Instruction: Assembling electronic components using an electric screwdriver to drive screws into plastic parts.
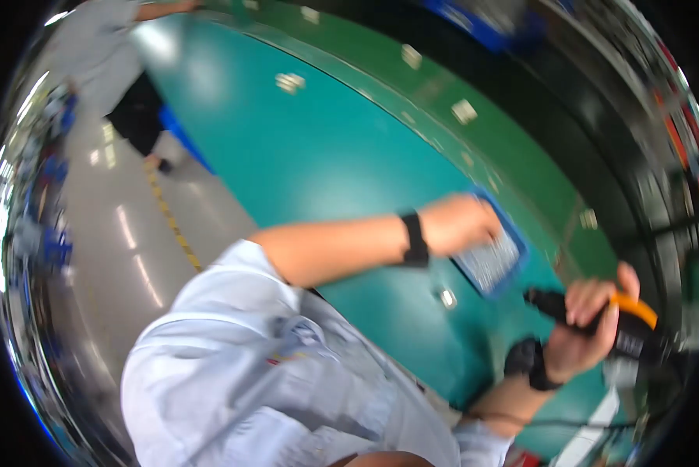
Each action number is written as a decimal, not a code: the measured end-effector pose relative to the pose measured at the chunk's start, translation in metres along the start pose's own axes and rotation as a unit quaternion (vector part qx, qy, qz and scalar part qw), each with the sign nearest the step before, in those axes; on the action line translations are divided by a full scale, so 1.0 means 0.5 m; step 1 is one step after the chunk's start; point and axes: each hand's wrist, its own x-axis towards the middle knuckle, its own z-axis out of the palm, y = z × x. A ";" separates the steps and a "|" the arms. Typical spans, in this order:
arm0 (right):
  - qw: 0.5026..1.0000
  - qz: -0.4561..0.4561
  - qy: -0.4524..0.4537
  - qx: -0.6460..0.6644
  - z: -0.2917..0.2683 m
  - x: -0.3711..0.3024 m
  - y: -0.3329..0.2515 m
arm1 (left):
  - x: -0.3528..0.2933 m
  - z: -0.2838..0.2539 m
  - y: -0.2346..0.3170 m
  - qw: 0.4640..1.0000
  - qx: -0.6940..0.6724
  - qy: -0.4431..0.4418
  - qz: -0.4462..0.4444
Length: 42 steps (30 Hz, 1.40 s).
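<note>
My left hand (462,224) reaches over a shallow blue tray (524,251), its fingers curled down and blurred by motion. The tray holds many small silvery pieces (485,265), too blurred to name. Whether a piece is between those fingers cannot be seen. My right hand (587,315) is wrapped around a black and orange power screwdriver (631,341), whose dark tip points left toward the tray. On the green table, just below the tray, lies a small whitish part (447,297). A black band circles each wrist.
The green table (326,163) runs diagonally to the upper left. Small white parts (290,82) lie farther along it, with more (464,111) on the green strip behind. A blue bin (489,23) stands at the back. Another person (104,58) is at the far left end.
</note>
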 end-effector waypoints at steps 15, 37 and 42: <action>1.000 0.006 0.005 -0.029 0.035 0.000 0.031 | -0.006 -0.011 0.026 0.999 -0.025 0.042 0.009; 0.993 -0.039 -0.067 0.085 -0.004 0.013 0.036 | -0.015 0.012 0.045 0.987 -0.149 -0.037 -0.052; 0.988 -0.050 -0.115 0.086 0.001 0.010 0.046 | -0.021 0.011 0.045 0.990 -0.133 -0.025 -0.036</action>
